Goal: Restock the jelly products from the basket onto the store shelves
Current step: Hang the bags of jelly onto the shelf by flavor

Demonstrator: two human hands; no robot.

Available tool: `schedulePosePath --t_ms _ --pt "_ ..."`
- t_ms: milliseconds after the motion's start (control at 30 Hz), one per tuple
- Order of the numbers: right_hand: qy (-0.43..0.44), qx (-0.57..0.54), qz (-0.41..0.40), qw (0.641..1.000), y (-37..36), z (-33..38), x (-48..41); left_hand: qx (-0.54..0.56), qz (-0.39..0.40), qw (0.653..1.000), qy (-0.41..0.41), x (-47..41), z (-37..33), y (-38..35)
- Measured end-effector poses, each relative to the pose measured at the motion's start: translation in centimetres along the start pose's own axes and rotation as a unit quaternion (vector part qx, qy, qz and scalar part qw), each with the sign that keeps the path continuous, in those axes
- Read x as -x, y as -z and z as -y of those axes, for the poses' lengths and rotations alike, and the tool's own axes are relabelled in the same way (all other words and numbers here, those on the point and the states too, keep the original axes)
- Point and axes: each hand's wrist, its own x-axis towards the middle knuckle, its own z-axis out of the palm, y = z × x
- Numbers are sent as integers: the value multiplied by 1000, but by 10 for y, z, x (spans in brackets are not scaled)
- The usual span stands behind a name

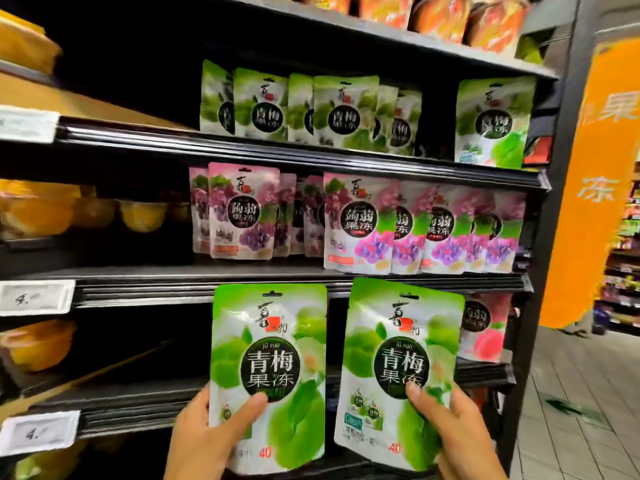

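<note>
My left hand (204,438) grips a green plum jelly pouch (273,348) by its lower edge, thumb across the front. My right hand (453,431) holds a second green jelly pouch (398,344) the same way. Both pouches stand upright in front of the lower shelves. On the shelf (311,150) higher up stands a row of matching green pouches (308,109), with one more green pouch (491,123) at the right and a gap between them. The basket is out of view.
Purple grape jelly pouches (381,223) fill the middle shelf. A pink peach pouch (485,327) stands behind my right pouch. Orange jelly cups (52,209) sit on the left shelves. An orange sign (595,174) and the tiled aisle floor (581,410) lie at the right.
</note>
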Motion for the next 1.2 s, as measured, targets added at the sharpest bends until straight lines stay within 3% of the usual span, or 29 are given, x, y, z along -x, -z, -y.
schedulePosePath --t_ms 267,500,733,1033,1200 --pt "98 3 8 995 4 105 -75 133 68 985 -82 -58 -83 -84" --pt "190 35 -28 981 27 209 -166 171 106 971 -130 -99 -147 -164" --pt "150 86 -27 985 43 292 -253 165 110 970 -137 -122 -181 -234" --pt "92 91 -1 992 29 324 -324 155 85 974 -141 -147 -208 -298" --pt "137 115 -18 984 24 322 -339 128 67 976 -166 -161 -225 -317"
